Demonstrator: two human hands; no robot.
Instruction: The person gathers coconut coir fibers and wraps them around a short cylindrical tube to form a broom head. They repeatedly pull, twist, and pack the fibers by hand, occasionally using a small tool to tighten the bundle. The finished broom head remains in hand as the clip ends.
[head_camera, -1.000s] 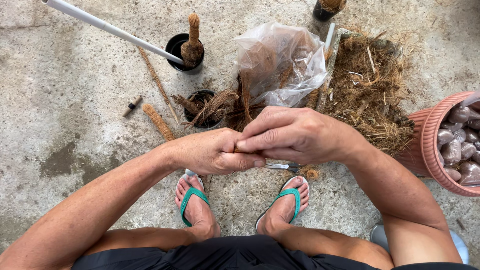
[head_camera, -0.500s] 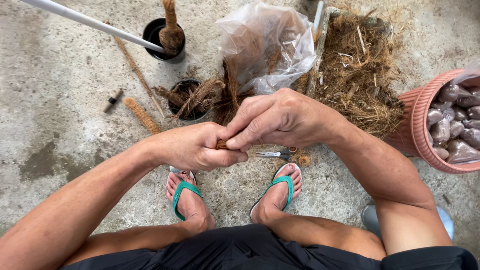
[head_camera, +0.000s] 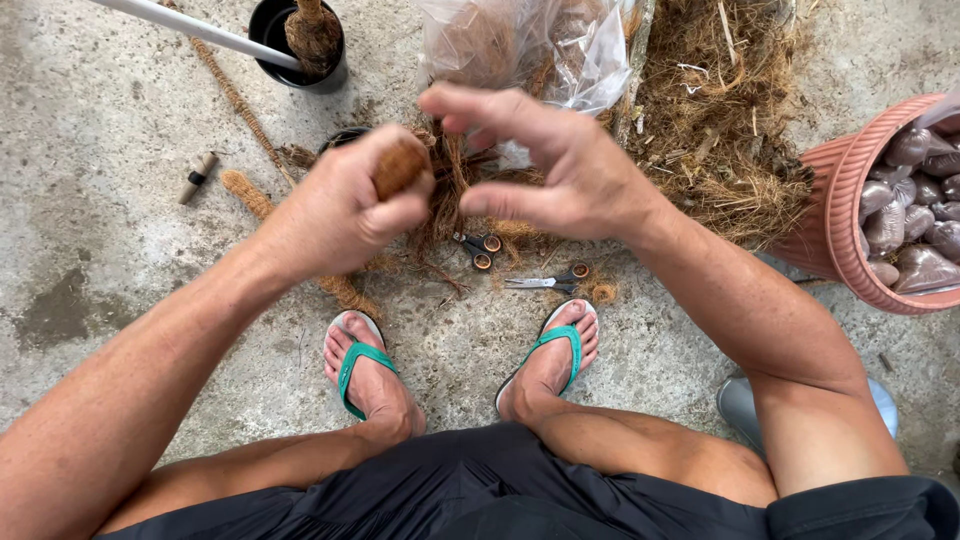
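Left edge: a white pipe (head_camera: 190, 25) slants across the top corner, over a black pot (head_camera: 298, 45) with a fibre-wrapped stick standing in it. A small brown-and-black peg (head_camera: 197, 177) lies on the concrete below.
Left hand: the left hand (head_camera: 335, 205) is clenched round a coir-wrapped stick (head_camera: 400, 165), and only the brown stub end shows past the knuckles.
What changed: a second ago both hands were pressed together low over the feet. Now they've come apart and lifted, and the stick sits in the left fist alone. To my eye a wrapping or tying pass has just ended.
Stick axis: the stub points up and to the right, away from the body. The long axis runs slantwise through the fist, the rest hidden in the hand.
Centre: loose coir strands (head_camera: 455, 185) hang between the hands, and small scissors (head_camera: 480, 248) lie on the floor beneath them.
Right hand: the right hand (head_camera: 560, 165) is released, fingers curled and spread, thumb apart. Whether a thin strand runs through it I cannot tell.
Behind: a clear plastic bag (head_camera: 530, 45) of fibre, with a coir heap (head_camera: 730, 120) just beside it.
Right edge: a pink basket (head_camera: 850, 220) holds small filled bags.
Below: green flip-flops (head_camera: 560, 345) planted on the concrete.
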